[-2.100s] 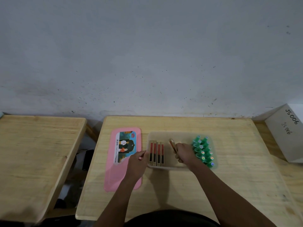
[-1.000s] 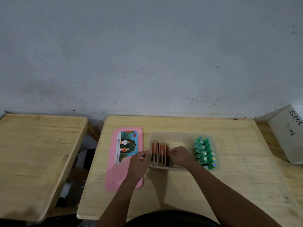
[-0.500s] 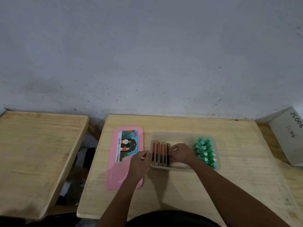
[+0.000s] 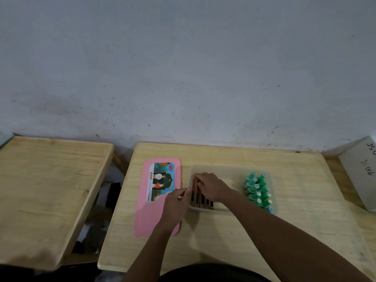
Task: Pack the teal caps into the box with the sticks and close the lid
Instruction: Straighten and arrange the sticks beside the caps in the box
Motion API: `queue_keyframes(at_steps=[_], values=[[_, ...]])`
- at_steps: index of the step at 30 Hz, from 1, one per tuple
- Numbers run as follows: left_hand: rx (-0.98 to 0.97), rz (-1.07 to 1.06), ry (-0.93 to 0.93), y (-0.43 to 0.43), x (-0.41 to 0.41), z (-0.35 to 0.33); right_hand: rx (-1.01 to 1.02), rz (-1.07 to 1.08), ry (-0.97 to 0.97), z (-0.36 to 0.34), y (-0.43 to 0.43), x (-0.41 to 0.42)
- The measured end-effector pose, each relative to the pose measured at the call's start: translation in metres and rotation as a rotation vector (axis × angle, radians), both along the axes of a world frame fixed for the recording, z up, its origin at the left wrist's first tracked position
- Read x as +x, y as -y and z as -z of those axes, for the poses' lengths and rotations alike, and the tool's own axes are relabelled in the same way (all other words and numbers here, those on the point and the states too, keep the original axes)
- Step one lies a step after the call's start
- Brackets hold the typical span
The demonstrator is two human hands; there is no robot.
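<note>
At the left end of the box [image 4: 230,168], five sticks [image 4: 200,201] are lying flat side by side, as far as I can count under my fingers. They are slim, straight-edged bars with red and dark faces, and their long axes are running away from me, across the box's short width. The box itself is one shallow tray of cloudy, translucent plastic with rounded corners, lying lengthwise from left to right on the pale wooden surface [image 4: 264,241].

At its right end, roughly a dozen teal caps [image 4: 258,192] are standing in two tight rows, small, glossy and tapered; they are too crowded for an exact count.

Just left of the box, one smooth pink lid [image 4: 154,218] is lying flat with its picture label up, its long axis parallel to the sticks.

My left hand [image 4: 176,204] is pinching the box's left wall. My right hand [image 4: 211,188] is pressing down on the sticks, fingers laid loosely over them.
</note>
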State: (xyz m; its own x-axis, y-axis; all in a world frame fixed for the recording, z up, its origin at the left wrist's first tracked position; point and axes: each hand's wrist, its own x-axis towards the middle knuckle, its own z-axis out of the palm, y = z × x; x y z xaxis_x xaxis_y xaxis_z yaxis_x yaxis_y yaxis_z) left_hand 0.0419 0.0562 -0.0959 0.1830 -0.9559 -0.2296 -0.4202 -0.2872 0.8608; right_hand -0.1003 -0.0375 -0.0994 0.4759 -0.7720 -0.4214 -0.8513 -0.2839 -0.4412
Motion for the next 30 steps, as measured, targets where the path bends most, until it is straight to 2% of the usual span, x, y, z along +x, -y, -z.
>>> queue_keyframes(at_steps=[10,16,19,22,27,29,30], values=[[-0.004,-0.010,-0.003,-0.001,-0.002,-0.007,0.102,0.029,0.134,0.003,-0.003,-0.009],[0.021,-0.062,-0.022,0.001,-0.001,-0.001,-0.072,0.417,0.298,0.002,-0.027,-0.012],[0.013,-0.050,-0.011,0.001,-0.001,0.001,0.010,0.623,0.294,0.003,-0.035,-0.020],[0.015,-0.044,-0.007,0.001,0.000,0.000,0.143,0.655,0.331,0.001,-0.035,-0.024],[0.033,0.007,0.012,0.001,0.003,0.000,0.191,0.656,0.337,-0.002,-0.032,-0.026],[0.053,-0.066,0.048,-0.001,0.008,0.005,0.219,0.648,0.322,-0.005,-0.031,-0.028],[0.056,-0.145,0.127,-0.002,0.012,0.010,0.218,0.644,0.306,-0.005,-0.029,-0.030]])
